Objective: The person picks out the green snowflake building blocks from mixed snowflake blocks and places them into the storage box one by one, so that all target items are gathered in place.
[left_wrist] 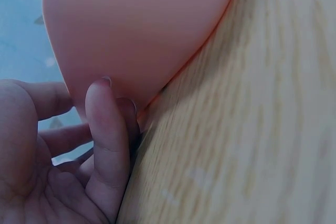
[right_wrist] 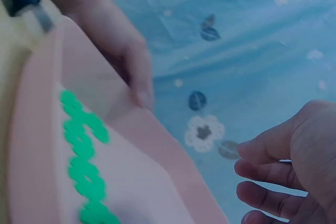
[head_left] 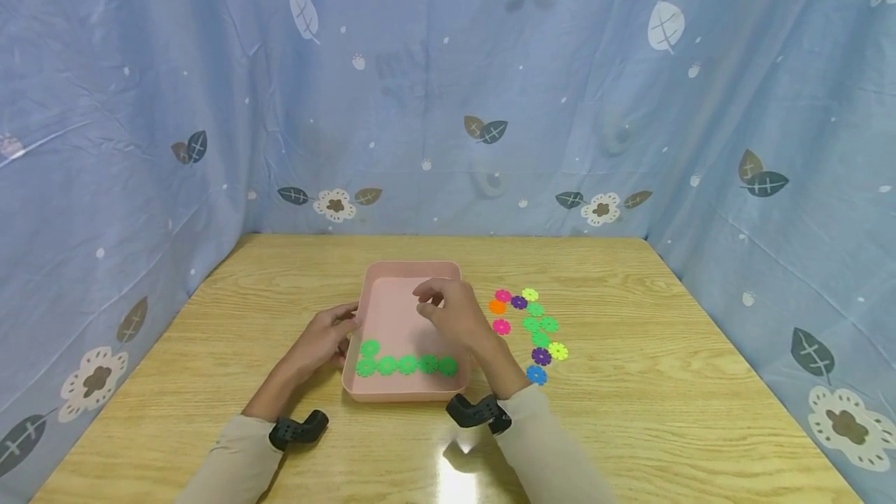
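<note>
A pink tray (head_left: 411,395) lies on the table, with several green flower-shaped discs (head_left: 407,365) in a row along its near wall. One more green disc (head_left: 370,348) sits just behind the row's left end. My left hand (head_left: 325,339) holds the tray's left side, thumb at the rim and fingers against the outer wall (left_wrist: 142,35). Above the tray's right half hovers my right hand (head_left: 451,309), fingers loosely bent. Nothing shows between its thumb and fingertips in the right wrist view (right_wrist: 310,166).
Right of the tray lies a loose scatter of flower-shaped discs: pink (head_left: 501,327), orange (head_left: 497,307), purple (head_left: 541,356), yellow (head_left: 558,351), blue (head_left: 537,375) and several green (head_left: 540,339). A blue patterned curtain (head_left: 420,99) surrounds the wooden table (head_left: 665,395) at the back and sides.
</note>
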The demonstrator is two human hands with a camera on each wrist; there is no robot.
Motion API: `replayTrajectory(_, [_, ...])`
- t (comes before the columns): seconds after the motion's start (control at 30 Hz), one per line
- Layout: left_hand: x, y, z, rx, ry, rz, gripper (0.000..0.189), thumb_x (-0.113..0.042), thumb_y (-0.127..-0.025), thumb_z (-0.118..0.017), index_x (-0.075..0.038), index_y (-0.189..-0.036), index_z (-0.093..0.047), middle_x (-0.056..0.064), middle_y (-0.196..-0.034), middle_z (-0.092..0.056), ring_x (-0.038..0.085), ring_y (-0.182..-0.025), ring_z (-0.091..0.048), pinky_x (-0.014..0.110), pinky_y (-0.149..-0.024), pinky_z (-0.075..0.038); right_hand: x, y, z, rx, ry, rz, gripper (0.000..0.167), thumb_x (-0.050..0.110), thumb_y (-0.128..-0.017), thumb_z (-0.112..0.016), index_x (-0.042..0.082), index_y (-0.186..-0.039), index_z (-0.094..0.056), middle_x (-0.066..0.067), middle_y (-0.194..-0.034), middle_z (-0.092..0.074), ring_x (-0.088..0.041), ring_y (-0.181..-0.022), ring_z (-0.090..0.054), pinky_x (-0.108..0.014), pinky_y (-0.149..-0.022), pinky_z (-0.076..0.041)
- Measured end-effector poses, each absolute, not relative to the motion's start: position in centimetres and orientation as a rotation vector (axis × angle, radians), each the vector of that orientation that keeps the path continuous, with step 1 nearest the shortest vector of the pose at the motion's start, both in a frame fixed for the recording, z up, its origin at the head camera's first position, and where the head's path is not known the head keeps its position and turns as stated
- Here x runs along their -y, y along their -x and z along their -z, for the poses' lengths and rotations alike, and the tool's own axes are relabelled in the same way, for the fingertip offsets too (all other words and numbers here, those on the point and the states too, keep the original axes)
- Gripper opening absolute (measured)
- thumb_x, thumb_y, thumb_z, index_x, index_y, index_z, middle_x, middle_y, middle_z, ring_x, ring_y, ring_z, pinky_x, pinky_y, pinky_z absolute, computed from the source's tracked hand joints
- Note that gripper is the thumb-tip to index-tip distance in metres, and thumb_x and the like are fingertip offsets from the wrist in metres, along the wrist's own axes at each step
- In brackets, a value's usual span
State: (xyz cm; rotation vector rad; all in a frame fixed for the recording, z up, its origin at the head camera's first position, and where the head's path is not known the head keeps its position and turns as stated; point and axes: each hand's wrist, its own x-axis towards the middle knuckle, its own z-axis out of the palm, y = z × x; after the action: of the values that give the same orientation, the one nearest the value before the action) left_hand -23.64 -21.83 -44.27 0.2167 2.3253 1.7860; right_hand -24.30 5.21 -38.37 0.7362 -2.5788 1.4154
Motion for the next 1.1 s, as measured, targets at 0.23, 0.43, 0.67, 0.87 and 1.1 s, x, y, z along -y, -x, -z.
replayTrajectory(0.23, [21.7, 23.7, 44.2, -2.337, -0.218, -1.784, 0.054, -0.022, -0.108, -0.049, 0.0, -0.156, -0.035, 0.024, -0.134, -0.051, 0.019, -0.062, -0.061, 0.029, -0.048, -0.054, -8.3, 25.5, 37.8, 2.512, -0.526, -1.465, 0.018, 0.004, -0.093, -0.07, 0.005, -0.11, -0.076, -0.007, -0.097, -0.072, -0.022, -0.086, -0.061, -0.032, -0.07, -0.053])
replayTrajectory(0.43, [21.7, 23.7, 44.3, -2.349, -0.217, -1.775, 0.053, -0.021, -0.108, -0.048, 0.0, -0.156, -0.036, 0.024, -0.134, -0.051, 0.019, -0.061, -0.061, 0.029, -0.048, -0.055, -11.2, 26.6, 37.9, 2.509, -0.383, -1.399, 0.018, 0.006, -0.091, -0.072, 0.003, -0.108, -0.076, -0.008, -0.094, -0.071, -0.024, -0.084, -0.06, -0.033, -0.072, -0.05])
replayTrajectory(0.67, [21.6, 23.5, 44.0, -2.365, -0.204, -1.762, 0.052, -0.021, -0.108, -0.047, 0.0, -0.155, -0.036, 0.023, -0.133, -0.051, 0.019, -0.062, -0.06, 0.03, -0.049, -0.055, -14.3, 27.1, 38.4, 2.5, -0.178, -1.425, 0.014, 0.007, -0.092, -0.07, 0.002, -0.105, -0.075, -0.012, -0.095, -0.069, -0.026, -0.082, -0.06, -0.031, -0.067, -0.053])
replayTrajectory(0.87, [21.6, 23.4, 43.9, -2.362, -0.207, -1.764, 0.053, -0.021, -0.109, -0.046, 0.0, -0.156, -0.035, 0.024, -0.132, -0.051, 0.02, -0.063, -0.061, 0.03, -0.049, -0.055, -15.9, 27.5, 38.9, 2.484, -0.029, -1.431, 0.013, 0.008, -0.092, -0.07, 0.001, -0.103, -0.074, -0.012, -0.093, -0.067, -0.024, -0.078, -0.061, -0.029, -0.062, -0.051])
replayTrajectory(1.1, [21.7, 23.4, 43.9, -2.354, -0.216, -1.765, 0.053, -0.022, -0.109, -0.046, -0.002, -0.157, -0.034, 0.024, -0.133, -0.051, 0.02, -0.063, -0.061, 0.03, -0.049, -0.054, -17.4, 27.8, 40.1, 2.494, 0.146, -1.402, 0.014, 0.008, -0.091, -0.071, 0.0, -0.103, -0.074, -0.014, -0.092, -0.069, -0.029, -0.084, -0.064, -0.032, -0.067, -0.051])
